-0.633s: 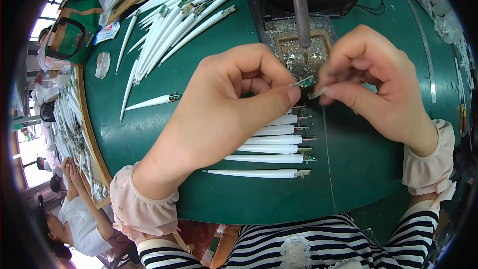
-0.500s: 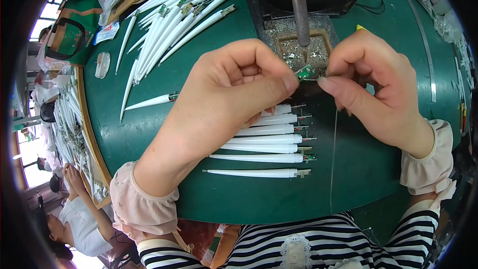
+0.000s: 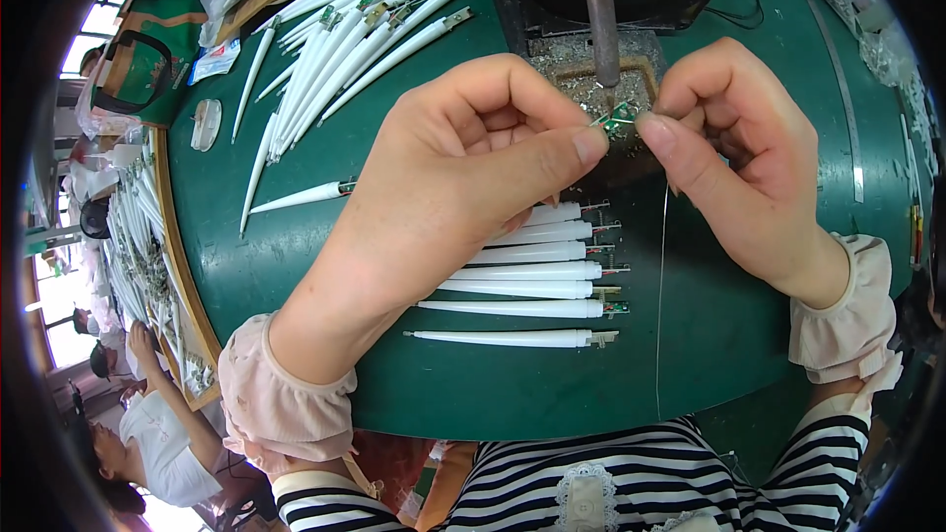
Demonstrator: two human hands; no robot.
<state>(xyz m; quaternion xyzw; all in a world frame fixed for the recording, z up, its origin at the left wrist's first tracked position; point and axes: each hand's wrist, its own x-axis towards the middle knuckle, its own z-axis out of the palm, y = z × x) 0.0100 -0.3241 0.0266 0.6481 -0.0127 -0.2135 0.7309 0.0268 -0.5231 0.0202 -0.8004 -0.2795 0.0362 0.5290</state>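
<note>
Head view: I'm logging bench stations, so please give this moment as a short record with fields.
Surface: green bench top
Left hand: pinches one end of a small green circuit board
Right hand: pinches the board's other end
Tool above: fixed soldering iron, tip just over the board; contact cannot be told
Below hands: row of white tapered casings lying side by side
Far left: pile of white casings
Also: thin wire running down the bench from the right hand

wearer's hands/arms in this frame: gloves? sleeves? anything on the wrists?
No gloves: left hand and right hand are bare, with no rings or watch in view. Each wrist ends in a gathered pale pink cuff, left cuff, right cuff. Below them shows a black-and-white striped top.
</note>
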